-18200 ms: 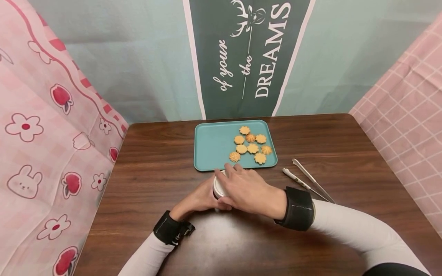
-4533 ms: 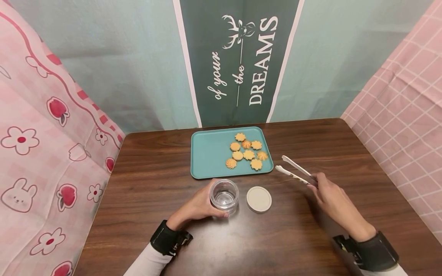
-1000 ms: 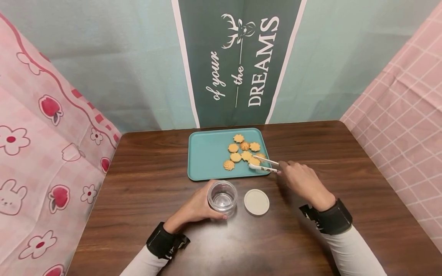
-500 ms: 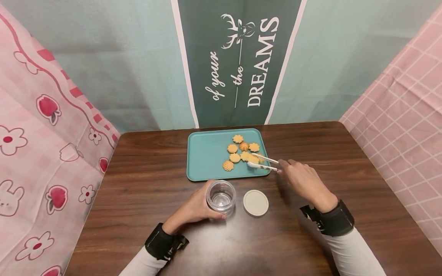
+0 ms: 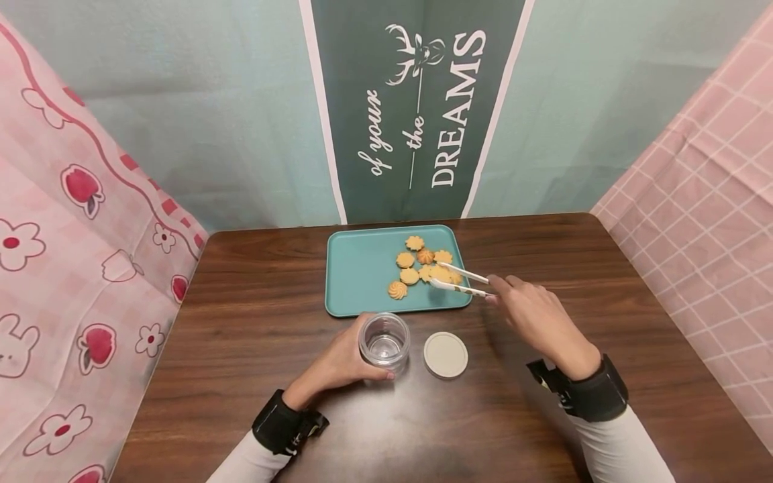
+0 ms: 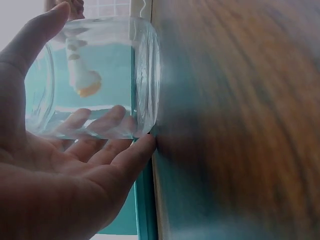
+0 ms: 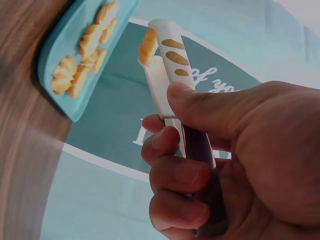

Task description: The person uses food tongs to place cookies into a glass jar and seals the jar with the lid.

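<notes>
My left hand (image 5: 341, 359) grips a clear jar (image 5: 384, 343) upright on the table, thumb on the near side, fingers behind. Its mouth is uncovered and no cookie shows inside. In my right hand (image 5: 537, 318) is a pair of tongs (image 5: 468, 290) with white tips. The right wrist view shows a cookie (image 7: 148, 47) between those tips, apart from the tray. Several more cookies (image 5: 397, 290) lie on the right half of the teal tray (image 5: 356, 272). The round off-white lid (image 5: 445, 355) lies on the table right of the jar.
The dark wooden table (image 5: 260, 288) reaches to a green wall cloth (image 5: 266, 154) at the back. A pink patterned cloth (image 5: 96, 268) hangs at the left and a pink checked cloth (image 5: 694, 215) at the right.
Since the first frame, the lid has come off the jar and my right hand has taken up the tongs. Recently the tongs reached over the tray; a cookie is now lifted between their tips.
</notes>
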### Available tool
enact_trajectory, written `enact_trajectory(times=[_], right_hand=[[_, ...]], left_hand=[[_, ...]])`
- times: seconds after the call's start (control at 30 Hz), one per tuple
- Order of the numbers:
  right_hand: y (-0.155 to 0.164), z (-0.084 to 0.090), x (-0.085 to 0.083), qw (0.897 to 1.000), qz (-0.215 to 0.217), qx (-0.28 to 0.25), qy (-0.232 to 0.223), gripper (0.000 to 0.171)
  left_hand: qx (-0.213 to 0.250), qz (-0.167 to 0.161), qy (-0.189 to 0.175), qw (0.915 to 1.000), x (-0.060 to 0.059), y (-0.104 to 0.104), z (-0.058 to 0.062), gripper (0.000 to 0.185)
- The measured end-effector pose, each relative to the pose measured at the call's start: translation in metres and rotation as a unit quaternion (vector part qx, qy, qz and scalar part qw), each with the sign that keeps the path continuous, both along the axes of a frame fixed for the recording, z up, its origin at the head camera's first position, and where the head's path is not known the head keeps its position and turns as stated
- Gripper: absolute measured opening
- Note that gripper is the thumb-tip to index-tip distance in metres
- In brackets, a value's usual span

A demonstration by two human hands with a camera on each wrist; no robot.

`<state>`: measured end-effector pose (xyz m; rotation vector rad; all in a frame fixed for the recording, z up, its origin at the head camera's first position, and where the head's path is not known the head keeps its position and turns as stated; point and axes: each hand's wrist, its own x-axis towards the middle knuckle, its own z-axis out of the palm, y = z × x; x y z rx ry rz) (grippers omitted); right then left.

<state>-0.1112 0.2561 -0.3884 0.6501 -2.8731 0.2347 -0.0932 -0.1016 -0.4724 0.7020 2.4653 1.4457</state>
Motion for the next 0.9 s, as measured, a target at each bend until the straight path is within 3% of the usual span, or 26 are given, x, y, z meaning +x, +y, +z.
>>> enact_trajectory(times=[0.4,0.7,0.9], right_hand=[[-0.006,0.015,0.014,0.999,0.018,-0.016,0.040,0.032],[-0.016,0.025,0.026,0.988,0.087,-0.047,0.121,0.038],[-0.026,0.030,0.038,0.985,0.113,-0.059,0.112,0.038]], left_hand=[[-0.007,0.013,-0.008,0.9999,-0.001,0.002,0.002,0.099],[-0.006,0.015,-0.006,0.9999,-0.003,0.002,0.002,0.100],[-0.001,0.018,-0.001,0.9998,-0.003,0.002,0.000,0.099]])
